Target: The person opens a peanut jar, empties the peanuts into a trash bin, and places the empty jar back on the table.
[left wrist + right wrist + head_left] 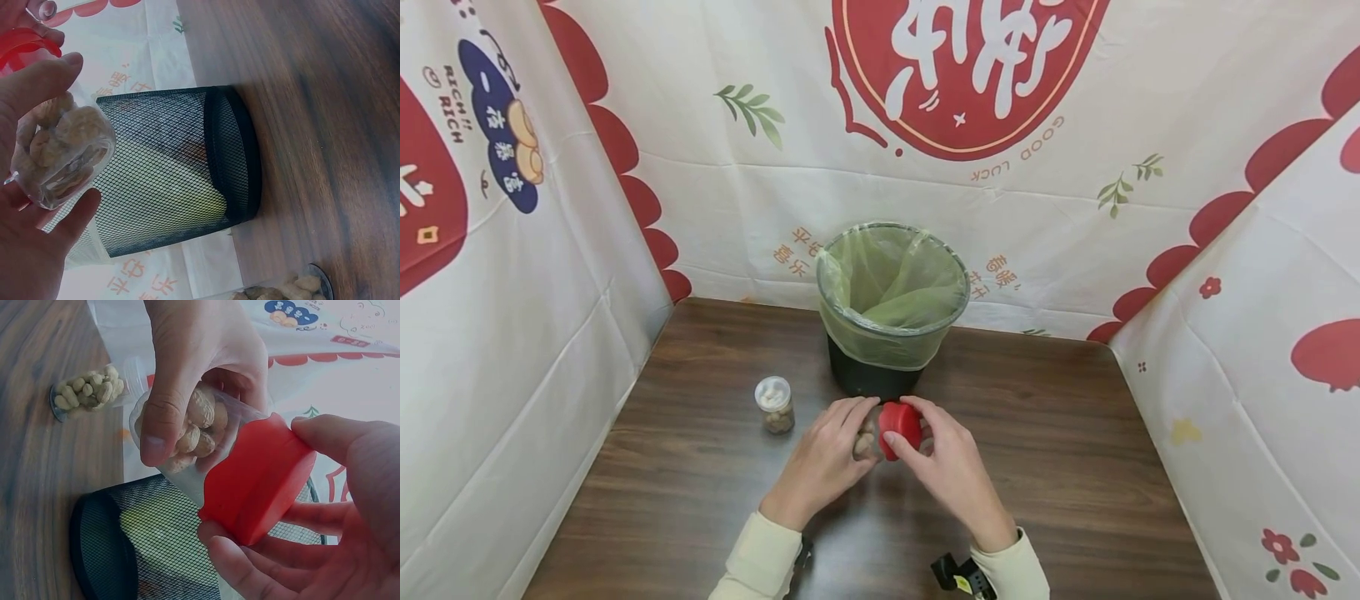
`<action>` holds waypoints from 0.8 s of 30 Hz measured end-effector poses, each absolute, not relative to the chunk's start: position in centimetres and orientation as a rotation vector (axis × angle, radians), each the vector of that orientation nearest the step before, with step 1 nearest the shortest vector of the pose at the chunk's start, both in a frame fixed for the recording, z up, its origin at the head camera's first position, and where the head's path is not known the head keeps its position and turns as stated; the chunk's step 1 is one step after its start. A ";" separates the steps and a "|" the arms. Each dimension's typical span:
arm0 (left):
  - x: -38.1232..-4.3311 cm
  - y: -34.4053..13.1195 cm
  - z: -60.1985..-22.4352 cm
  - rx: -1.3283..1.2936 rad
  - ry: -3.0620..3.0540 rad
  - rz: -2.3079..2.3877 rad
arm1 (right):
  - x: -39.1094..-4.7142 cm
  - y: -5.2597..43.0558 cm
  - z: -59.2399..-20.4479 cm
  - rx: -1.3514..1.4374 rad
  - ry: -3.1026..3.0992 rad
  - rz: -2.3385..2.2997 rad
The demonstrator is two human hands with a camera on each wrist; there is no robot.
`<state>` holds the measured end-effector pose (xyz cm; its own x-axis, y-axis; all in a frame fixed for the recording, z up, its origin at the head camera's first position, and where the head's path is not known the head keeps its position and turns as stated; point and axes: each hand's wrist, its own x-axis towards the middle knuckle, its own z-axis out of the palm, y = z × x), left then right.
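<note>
A clear plastic jar [69, 147] of unshelled peanuts lies sideways in my left hand [826, 457], thumb on one side and fingers on the other. Over the jar's mouth is a red scalloped lid [256, 478], which my right hand [953, 462] holds between thumb and fingertips. Whether the lid is still fastened cannot be told. Both hands are just in front of a black mesh waste bin [169, 169], above the table. To their left stands a second clear jar [775, 406] of peanuts with a whitish translucent top.
The bin has a yellow-green liner [902, 308] folded over its rim and stands at the back of the dark wooden table [1037, 417]. White printed cloth [737, 208] hangs behind the table and along both sides.
</note>
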<state>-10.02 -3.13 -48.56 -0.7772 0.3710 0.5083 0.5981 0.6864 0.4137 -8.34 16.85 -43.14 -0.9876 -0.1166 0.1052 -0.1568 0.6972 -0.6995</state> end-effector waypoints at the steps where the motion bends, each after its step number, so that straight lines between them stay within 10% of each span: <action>1: -10.0 -3.1 -48.6 -0.758 -2.514 -0.814 | -8.3 16.9 -43.1 0.234 -2.844 1.179; 24: -10.0 -3.2 -48.7 -0.762 -2.576 -0.930 | -8.3 17.9 -43.6 0.467 -2.828 1.072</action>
<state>-9.99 -3.24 -48.75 -0.8154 0.3787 0.4379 0.5711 0.6502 0.5011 -8.29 17.87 -43.56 -0.9503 -0.2529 0.1815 -0.3097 0.7085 -0.6341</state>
